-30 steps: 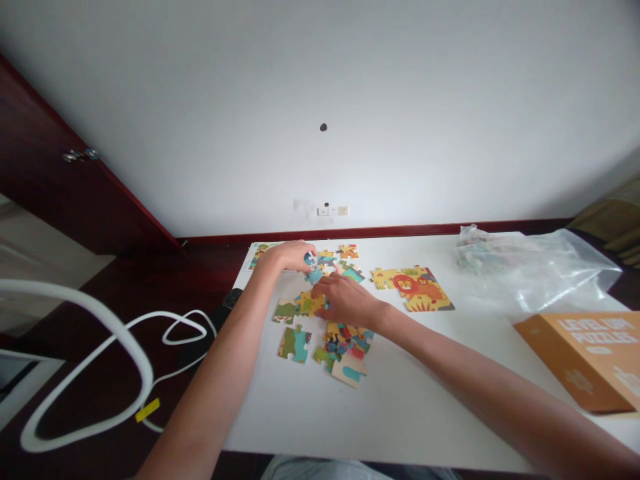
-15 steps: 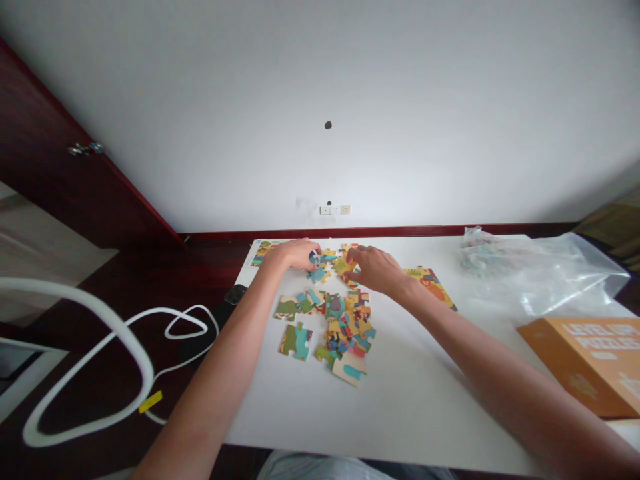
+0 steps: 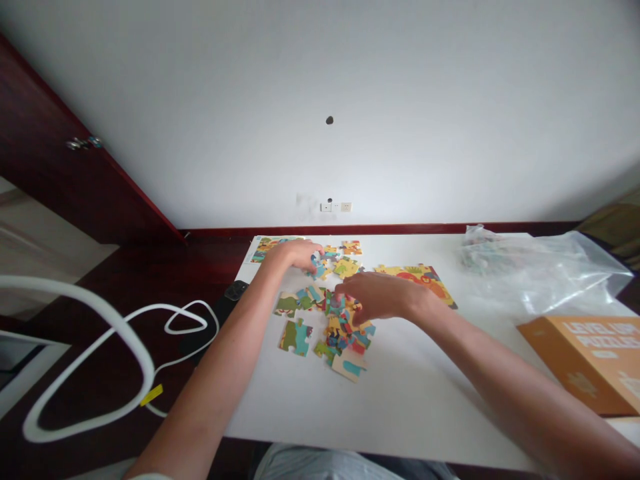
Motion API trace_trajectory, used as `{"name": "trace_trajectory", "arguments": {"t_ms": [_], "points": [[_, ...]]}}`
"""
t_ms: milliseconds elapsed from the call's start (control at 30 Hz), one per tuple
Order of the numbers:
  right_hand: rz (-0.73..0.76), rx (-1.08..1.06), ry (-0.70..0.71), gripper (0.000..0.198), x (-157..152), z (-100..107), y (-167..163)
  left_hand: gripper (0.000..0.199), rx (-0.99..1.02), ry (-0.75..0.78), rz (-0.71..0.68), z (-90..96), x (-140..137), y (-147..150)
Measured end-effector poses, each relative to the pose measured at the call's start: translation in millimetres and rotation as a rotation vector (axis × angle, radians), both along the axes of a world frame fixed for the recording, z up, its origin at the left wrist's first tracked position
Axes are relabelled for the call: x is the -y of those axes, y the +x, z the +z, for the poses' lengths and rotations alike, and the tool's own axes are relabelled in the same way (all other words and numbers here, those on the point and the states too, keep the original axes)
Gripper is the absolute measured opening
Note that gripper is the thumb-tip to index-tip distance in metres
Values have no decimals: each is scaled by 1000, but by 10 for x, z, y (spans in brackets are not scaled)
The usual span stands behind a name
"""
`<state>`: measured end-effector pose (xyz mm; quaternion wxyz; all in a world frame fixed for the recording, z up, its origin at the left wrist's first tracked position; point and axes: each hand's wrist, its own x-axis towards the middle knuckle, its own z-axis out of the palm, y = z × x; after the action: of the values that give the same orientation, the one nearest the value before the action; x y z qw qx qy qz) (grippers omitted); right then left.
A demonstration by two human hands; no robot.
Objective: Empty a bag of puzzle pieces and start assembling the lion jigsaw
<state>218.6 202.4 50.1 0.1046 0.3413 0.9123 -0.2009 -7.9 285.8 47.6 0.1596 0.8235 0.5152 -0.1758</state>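
Sorting stage of a jigsaw assembly, as it appears from beside the white table (image 3: 425, 400). The person is working over a loose heap of puzzle pieces (image 3: 340, 327) lying near the middle of the table, towards its left edge. The left hand (image 3: 296, 254) is reaching to the far side of the heap, its fingers curled and pinching a small blue-and-white piece (image 3: 316, 260). The right hand (image 3: 376, 296) is lying palm down over the heap's right part, fingers partly curled onto the pieces; whether it is gripping one cannot be told. The step in hand seems to be picking out matching pieces, and the next move would probably call for turning a piece to fit a neighbour's tabs. The pieces are looking flat, thick-cut and brightly printed in blue, green, yellow and red. A joined lion section (image 3: 425, 281) is lying just right of the right hand. A clear plastic bag (image 3: 540, 270) and an orange box (image 3: 587, 357) are sitting at the right.
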Motion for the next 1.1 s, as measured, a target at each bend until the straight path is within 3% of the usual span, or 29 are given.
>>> {"name": "trace_trajectory", "arguments": {"t_ms": [133,300,467,633,767,967,1100], "points": [[58,11,28,51,102,-68,-98,67,-15,-38,8,102,52,-6],[65,22,11,32,16,-133,-95,69,-7,-65,13,251,144,8],[3,-2,-104,12,-102,33,33,65,-87,-87,-20,396,250,70],[-52,-136,-122,8,-149,193,90,58,-86,-85,-27,491,320,121],[-37,-389,-215,16,-120,103,-25,55,-87,-86,11,494,329,130],[-211,-399,-6,16,-179,-44,-62,71,-60,-145,-68,509,345,167],[-279,-543,-157,33,-320,-103,42,76,-34,-149,-102,538,382,204]]}}
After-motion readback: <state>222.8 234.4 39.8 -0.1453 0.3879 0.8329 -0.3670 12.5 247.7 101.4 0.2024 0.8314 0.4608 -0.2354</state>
